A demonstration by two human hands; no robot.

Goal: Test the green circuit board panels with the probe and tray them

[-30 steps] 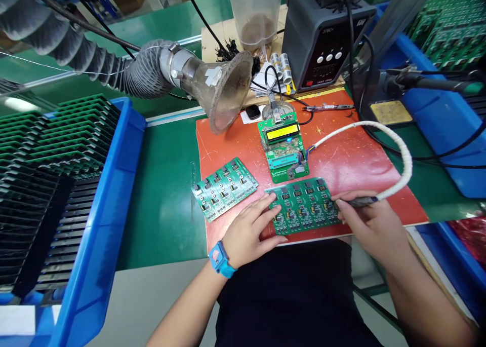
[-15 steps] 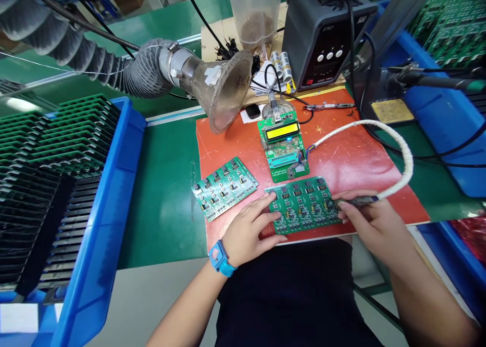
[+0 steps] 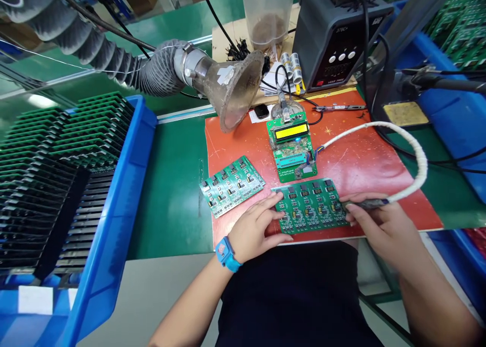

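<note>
A green circuit board (image 3: 309,207) with several small digit displays lies on the red mat. My left hand (image 3: 258,228), a blue watch on its wrist, rests its spread fingertips on the board's left edge. In my right hand (image 3: 379,223) is a dark pen-like probe (image 3: 366,203), its tip at the board's right end; the fingers hide the exact contact. A white wrapped cable (image 3: 419,159) loops from the probe to a programmer board (image 3: 292,147) with a lit yellow screen. Left of the held board, overlapping boards (image 3: 231,185) lie at a slant.
A fume extractor funnel (image 3: 241,93) hangs over the mat's back left. At the left, a blue bin (image 3: 121,185) holds racked green boards. A soldering station (image 3: 337,43) stands at the back, with a pen (image 3: 339,108) before it. Another blue bin (image 3: 448,93) is at the right.
The whole scene has shifted slightly right in view as the camera turned. Both hands, the probe and the circuit board keep nearly the same places relative to each other.
</note>
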